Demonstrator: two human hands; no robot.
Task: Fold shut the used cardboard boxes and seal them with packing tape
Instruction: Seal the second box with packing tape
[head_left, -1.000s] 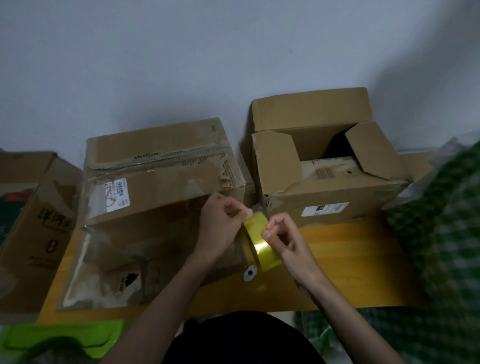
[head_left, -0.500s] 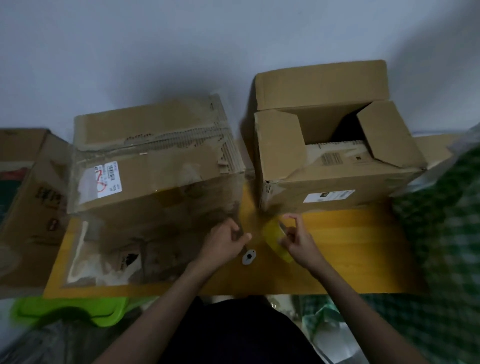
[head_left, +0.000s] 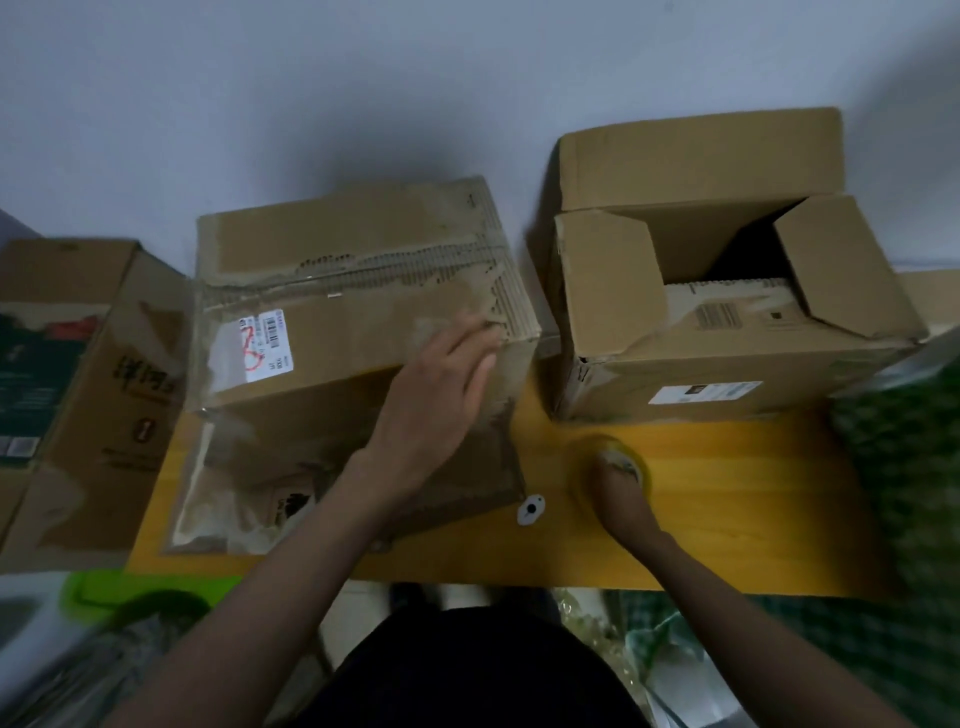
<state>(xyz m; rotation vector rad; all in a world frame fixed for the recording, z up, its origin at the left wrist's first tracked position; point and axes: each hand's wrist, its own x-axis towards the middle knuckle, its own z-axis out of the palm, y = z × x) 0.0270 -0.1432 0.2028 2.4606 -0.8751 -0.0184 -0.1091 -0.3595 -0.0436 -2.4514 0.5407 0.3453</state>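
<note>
Tape roll (head_left: 613, 467) gripped in my right hand (head_left: 621, 496), closed box (head_left: 363, 332) at 10 o'clock, seam running 9-to-3, left hand (head_left: 441, 400) flat on it.

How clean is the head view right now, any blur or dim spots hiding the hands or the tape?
Head view: dim overall; the right hand and the yellow tape roll it holds are motion-smeared, grip unclear; the left hand on the closed brown cardboard box is slightly soft; frame edges blur and bend.

Closed worn box (head_left: 358, 332) under left hand (head_left: 441, 395); right hand (head_left: 621, 491) on tape roll (head_left: 613, 462); open-flapped box (head_left: 727, 322) stood beside, on yellow table (head_left: 727, 519).
</note>
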